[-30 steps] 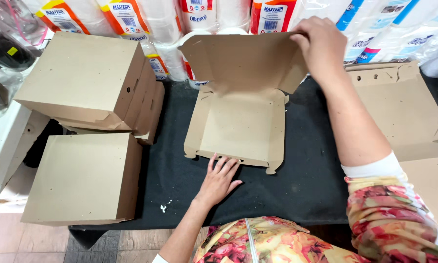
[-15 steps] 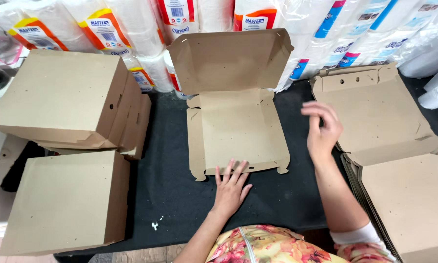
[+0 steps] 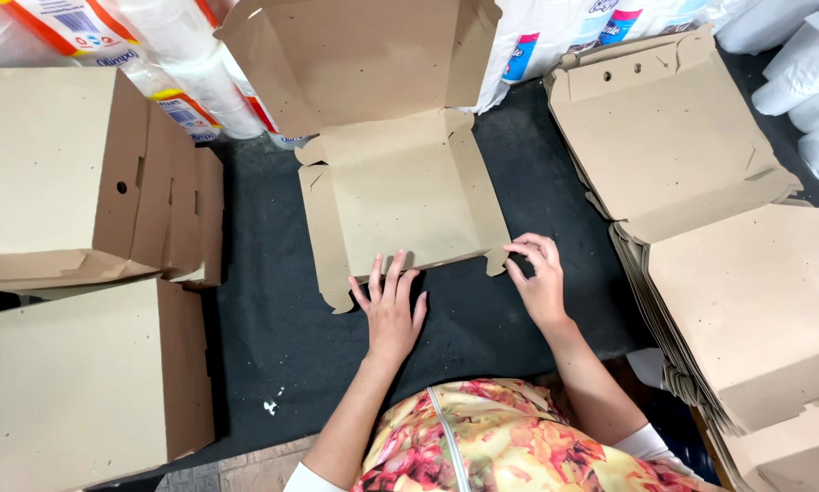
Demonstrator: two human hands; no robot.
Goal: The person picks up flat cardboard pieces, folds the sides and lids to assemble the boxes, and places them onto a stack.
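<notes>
A brown cardboard box blank [image 3: 400, 182] lies on the black table [image 3: 273, 310], its lid flap raised at the back. My left hand [image 3: 391, 305] lies flat with fingers spread on the blank's near edge. My right hand [image 3: 539, 278] has its fingertips curled at the blank's near right corner tab. Neither hand holds anything.
Stacks of folded brown boxes [image 3: 72, 173] stand at the left, another stack [image 3: 81, 383] at the near left. A pile of flat blanks [image 3: 710, 228] lies at the right. Wrapped paper rolls [image 3: 154, 55] and white packs [image 3: 810, 82] line the back.
My right hand came down from the raised lid to the blank's near right corner. My left hand stayed on the near edge. The view shifted closer.
</notes>
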